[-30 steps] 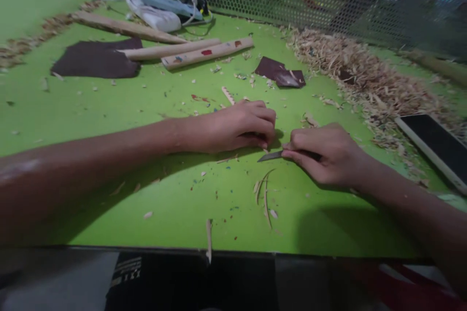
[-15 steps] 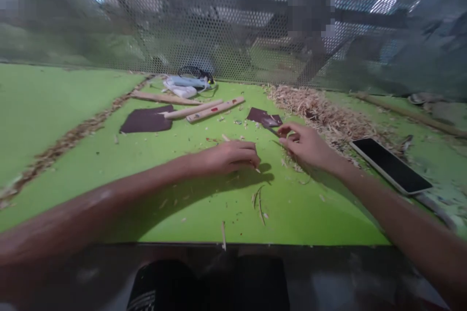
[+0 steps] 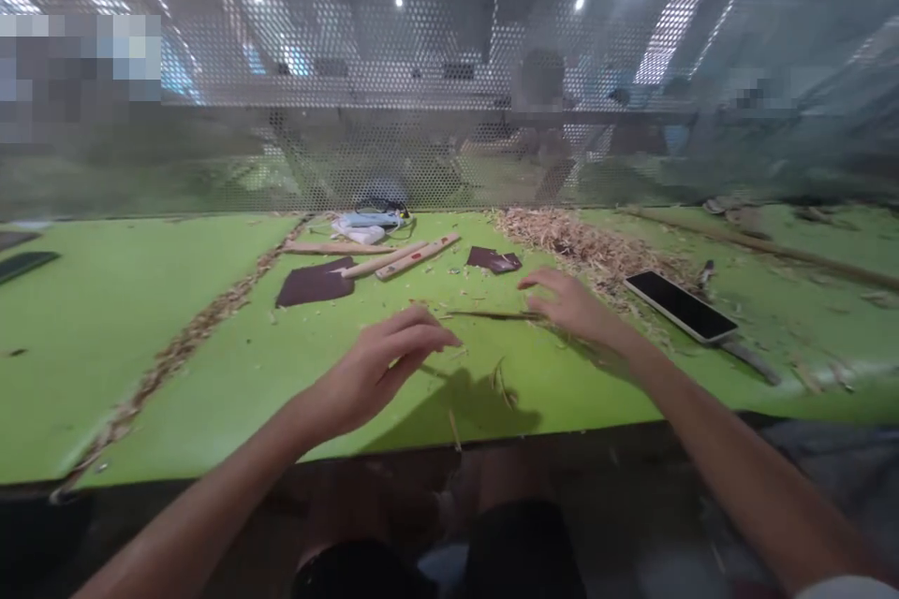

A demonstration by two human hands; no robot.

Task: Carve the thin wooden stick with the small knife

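My left hand hovers over the near part of the green table, fingers stretched out and nothing visible in them. To its right, my right hand is open, with thumb and forefinger apart. A thin dark strip, perhaps a blade or narrow tool, lies on the table between the hands, its right end by my right fingers. Beyond that hand are small pieces of dark brown sandpaper. Thin wood slivers lie near the table's front edge.
Behind are a larger sandpaper sheet, pale wooden sticks and a bundle of cables. Wood shavings are heaped at the back right, near a phone. A perforated metal screen borders the table's far side.
My right hand has let go of the thin dark tool, which now lies on the table. My left hand has moved left and lifted, its fingers straighter. The view has tilted up.
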